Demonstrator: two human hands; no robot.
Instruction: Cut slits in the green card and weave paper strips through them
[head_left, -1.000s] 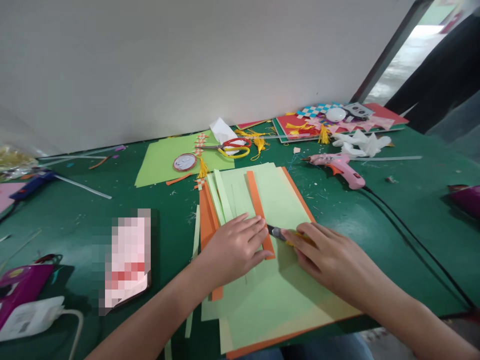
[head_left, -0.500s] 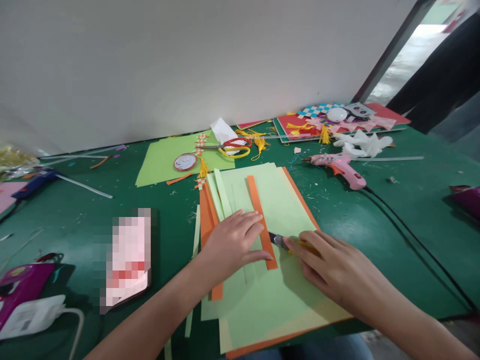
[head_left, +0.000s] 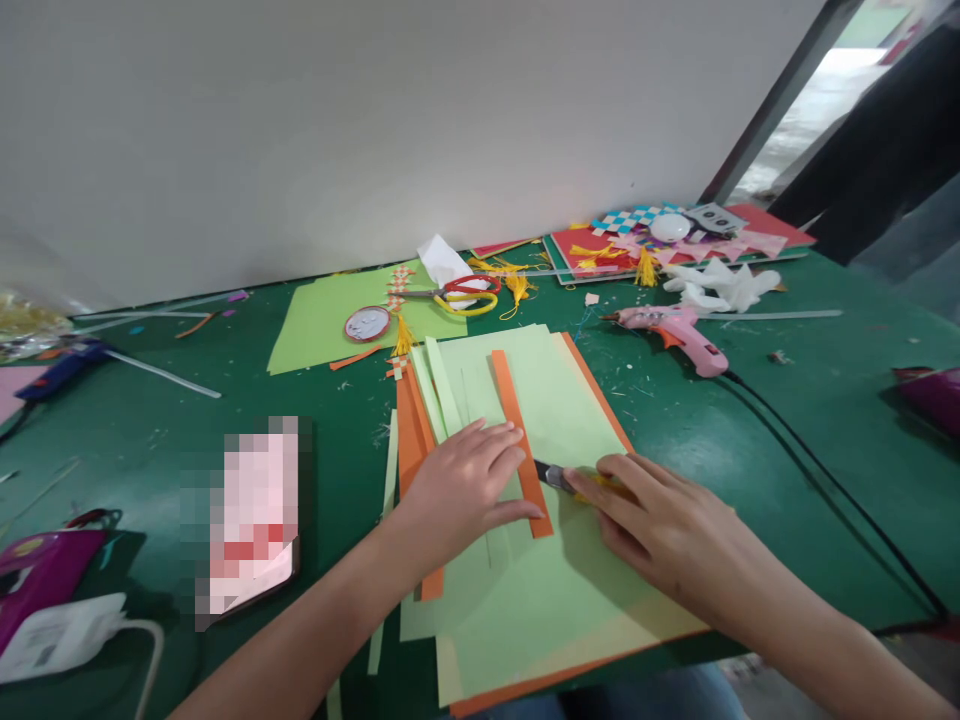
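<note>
My left hand (head_left: pixel 469 480) lies on the stack of pale green paper (head_left: pixel 570 600), thumb and fingers spread apart. Its fingertips press on an orange paper strip (head_left: pixel 517 430) that runs lengthwise on the sheet. In my right hand (head_left: pixel 656 515) is a utility knife (head_left: pixel 555 474) with a yellow handle, held low over the paper. The blade's tip is at the strip's right edge; my fingers cover most of the handle. Cut light green strips (head_left: pixel 441 388) and orange paper (head_left: pixel 412 430) lie left of my left hand.
A phone (head_left: pixel 255 520) lies at the left. Scissors (head_left: pixel 469 295) rest on green paper behind the stack. A pink glue gun (head_left: pixel 682 335) with a black cord lies at the right. Purple glue guns (head_left: pixel 52 570) are at both sides. A person's dark clothing shows at the upper right.
The knife and my right hand have shifted very slightly left, along with a small shift of the whole view. My left hand stays on the orange strip.
</note>
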